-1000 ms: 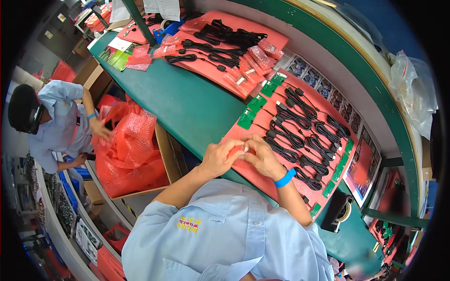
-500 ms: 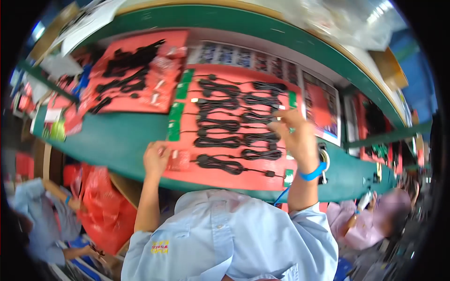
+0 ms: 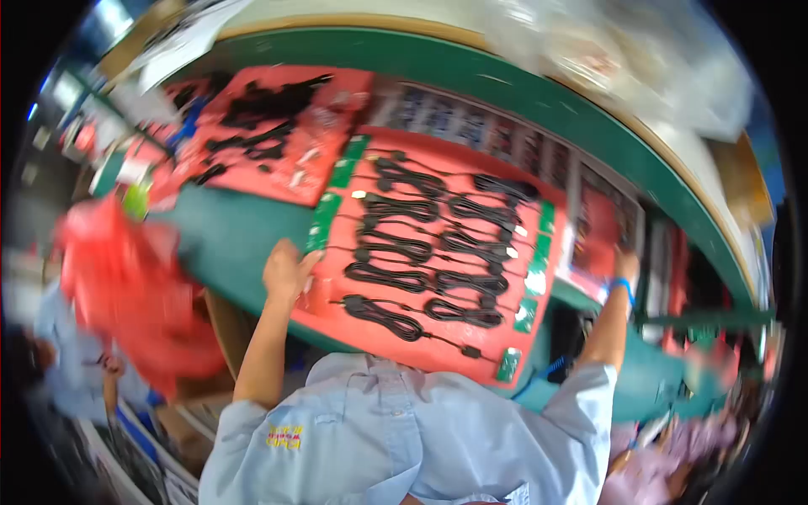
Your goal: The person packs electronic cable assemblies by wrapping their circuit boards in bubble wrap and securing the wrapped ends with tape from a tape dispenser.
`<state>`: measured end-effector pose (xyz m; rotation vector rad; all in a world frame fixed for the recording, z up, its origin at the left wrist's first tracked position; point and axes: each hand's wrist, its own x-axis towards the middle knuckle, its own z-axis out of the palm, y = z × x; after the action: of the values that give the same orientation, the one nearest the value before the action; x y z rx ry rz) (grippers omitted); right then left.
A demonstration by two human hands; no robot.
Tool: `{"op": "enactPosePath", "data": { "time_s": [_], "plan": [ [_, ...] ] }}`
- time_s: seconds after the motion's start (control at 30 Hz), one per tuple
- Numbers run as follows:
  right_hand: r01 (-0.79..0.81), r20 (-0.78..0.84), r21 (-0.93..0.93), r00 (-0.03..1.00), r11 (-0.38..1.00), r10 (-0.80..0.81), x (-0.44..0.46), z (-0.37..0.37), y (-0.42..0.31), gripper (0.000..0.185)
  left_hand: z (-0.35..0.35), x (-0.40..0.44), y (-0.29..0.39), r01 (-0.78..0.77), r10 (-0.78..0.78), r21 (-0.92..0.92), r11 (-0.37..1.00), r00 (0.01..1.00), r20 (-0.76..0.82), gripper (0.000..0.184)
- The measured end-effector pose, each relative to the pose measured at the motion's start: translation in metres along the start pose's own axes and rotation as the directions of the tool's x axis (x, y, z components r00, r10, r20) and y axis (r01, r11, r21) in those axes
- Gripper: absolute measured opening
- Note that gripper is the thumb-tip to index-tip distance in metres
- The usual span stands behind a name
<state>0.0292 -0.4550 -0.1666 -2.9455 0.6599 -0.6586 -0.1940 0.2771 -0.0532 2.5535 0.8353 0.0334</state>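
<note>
A red sheet [image 3: 471, 337] lies on the green bench in front of me, bearing several coiled black cables [image 3: 383, 316] in two columns. Small green boards or labels [image 3: 322, 220] line its left and right sides. At the sheet's left edge is my left hand [image 3: 284, 269], its thumb apart from the fingers and nothing visible in it. My right hand [image 3: 625, 263], above a blue wristband, reaches out beyond the sheet's right side, near a framed board with a red panel [image 3: 596, 231]. Its fingers are smeared by motion, so whether it holds anything cannot be made out.
Another red sheet [image 3: 290, 181] with black cables and clear bags lies at the back left. A green shelf edge [image 3: 471, 71] runs overhead, with plastic bags [image 3: 589, 59] on it. A red plastic bag [image 3: 126, 286] hangs left, before a co-worker's blue sleeve [image 3: 67, 337].
My right hand has moved from over the right cable column out to the right. My left hand stays by the sheet's left edge. The red bag at left has risen, and the view has tilted.
</note>
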Motion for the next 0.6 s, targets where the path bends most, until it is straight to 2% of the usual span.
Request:
{"op": "enactPosePath", "data": {
  "time_s": [0.03,0.07,0.1,0.13,0.17,0.2,0.23,0.27,0.3,0.37,0.4,0.43,0.5,0.53,0.6],
  "plan": [
    [-0.105,0.229,-0.058,0.967,0.993,0.116,0.006,-0.002,-0.007,0.044,0.006,0.005,-0.01,-0.088,0.086,-0.036,0.995,0.995,-0.057,0.052],
    [0.287,0.212,-0.38,0.952,0.879,-0.22,0.037,0.094,0.061,0.041,0.017,0.012,-0.024,-0.175,0.167,-0.057,0.983,0.979,-0.119,0.055],
    [0.305,0.339,-0.438,0.927,0.846,-0.16,0.039,0.088,0.046,0.037,0.021,0.017,-0.028,-0.178,0.163,-0.155,0.972,0.981,-0.106,0.049],
    [0.724,0.625,-0.624,0.688,0.294,-0.369,0.046,0.089,0.044,0.032,0.017,0.021,-0.025,-0.172,0.172,-0.114,0.979,0.985,-0.01,0.042],
    [0.761,0.625,-0.592,0.642,0.267,-0.445,0.053,0.099,0.048,0.032,0.015,0.021,-0.022,-0.174,0.182,-0.082,0.981,0.979,0.097,0.036],
    [0.682,0.523,-0.472,0.726,0.558,-0.445,0.059,0.11,0.052,0.029,0.016,0.019,-0.019,-0.148,0.156,-0.106,0.983,0.985,0.067,0.031],
    [0.539,0.451,-0.286,0.805,0.792,-0.385,0.062,0.123,0.056,0.044,0.017,0.017,-0.016,-0.137,0.144,-0.132,0.982,0.989,0.044,0.026],
    [0.334,0.417,-0.059,0.864,0.941,-0.281,0.067,0.138,0.062,0.065,0.015,0.014,-0.012,-0.118,0.122,-0.143,0.983,0.992,0.023,0.026],
    [0.079,0.427,0.171,0.892,0.982,-0.146,0.073,0.157,0.071,0.089,0.014,0.013,-0.008,-0.109,0.111,-0.153,0.982,0.994,0.005,0.025],
    [0.078,0.324,-0.006,0.943,0.997,-0.071,0.086,0.188,0.083,0.106,0.017,0.012,-0.003,-0.099,0.098,-0.06,0.993,0.995,-0.023,0.028],
    [0.087,0.339,0.019,0.937,0.996,-0.089,0.091,0.15,0.052,0.106,0.017,0.011,-0.002,-0.106,0.106,0.016,0.994,0.994,-0.036,0.031],
    [0.009,0.556,-0.139,0.828,0.99,0.071,0.072,0.118,0.02,0.099,0.016,0.011,-0.001,-0.116,0.116,0.001,0.993,0.993,-0.031,0.033],
    [-0.026,0.59,0.228,0.799,0.973,-0.117,0.046,0.061,-0.019,0.102,0.013,0.009,0.002,-0.107,0.107,-0.002,0.994,0.993,-0.044,0.034],
    [-0.013,0.594,0.246,0.792,0.969,-0.14,0.046,0.079,-0.014,0.102,0.012,0.006,0.007,-0.037,0.032,-0.054,0.998,0.996,-0.084,0.034],
    [-0.017,0.446,0.344,0.883,0.939,-0.147,0.054,0.117,0.018,0.095,0.016,0.004,0.009,0.036,-0.052,-0.113,0.993,0.99,-0.134,0.034]
  ]
}}
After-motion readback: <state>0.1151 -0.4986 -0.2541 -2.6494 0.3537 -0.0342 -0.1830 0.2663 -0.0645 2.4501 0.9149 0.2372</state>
